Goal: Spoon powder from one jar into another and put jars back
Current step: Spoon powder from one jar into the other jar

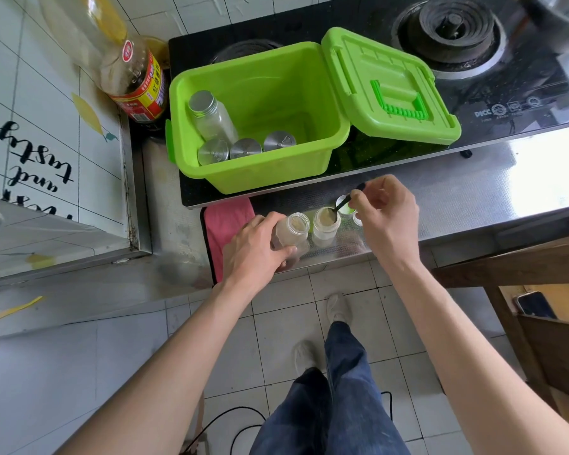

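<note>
Powder (326, 215) fills the right jar (325, 228) at the tabletop's (440, 198) near edge, the right hand (386, 208) pinching a spoon (344, 202) into it, the left hand (258, 246) wrapped round the left jar (292, 228); a jolt could spill grains between them.

Bare forearms, no sleeves. Left hand (257, 247) & right hand (386, 208) ungloved, no rings/watch seen. Dark blue jeans (329, 405), slightly dusty. Pale grey-white shoes (339, 308).
</note>
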Tool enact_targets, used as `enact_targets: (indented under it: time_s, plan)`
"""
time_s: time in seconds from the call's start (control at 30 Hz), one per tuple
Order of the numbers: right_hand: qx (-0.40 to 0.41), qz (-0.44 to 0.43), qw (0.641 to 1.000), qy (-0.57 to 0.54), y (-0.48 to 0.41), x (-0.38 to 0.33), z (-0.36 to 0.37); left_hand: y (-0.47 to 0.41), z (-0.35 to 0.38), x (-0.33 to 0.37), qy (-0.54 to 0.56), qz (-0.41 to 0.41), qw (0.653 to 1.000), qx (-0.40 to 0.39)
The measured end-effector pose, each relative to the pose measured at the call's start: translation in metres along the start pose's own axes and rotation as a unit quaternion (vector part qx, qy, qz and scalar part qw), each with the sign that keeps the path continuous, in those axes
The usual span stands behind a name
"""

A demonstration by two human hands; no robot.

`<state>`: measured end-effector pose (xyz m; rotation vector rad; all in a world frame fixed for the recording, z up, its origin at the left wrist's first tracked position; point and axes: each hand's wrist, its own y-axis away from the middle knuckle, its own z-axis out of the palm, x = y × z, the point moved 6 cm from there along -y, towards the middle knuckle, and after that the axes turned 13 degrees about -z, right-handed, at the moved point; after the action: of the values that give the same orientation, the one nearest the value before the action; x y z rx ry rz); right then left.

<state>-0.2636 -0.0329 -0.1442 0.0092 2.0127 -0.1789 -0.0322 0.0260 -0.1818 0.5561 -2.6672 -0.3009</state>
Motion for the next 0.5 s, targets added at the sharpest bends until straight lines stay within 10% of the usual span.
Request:
enact_targets:
  time_s: [0.17, 0.5]
  plan:
    - [-0.157, -0.162, 0.961, 0.158, 0.008, -0.025, 0.021, 0.0, -0.001, 0.0, -0.002, 0.0, 1.0, 0.002]
    - [-0.152, -0.156, 0.964, 0.153, 0.009, -0.032, 0.014, 0.001, -0.001, 0.0, -0.004, 0.001, 1.0, 0.005]
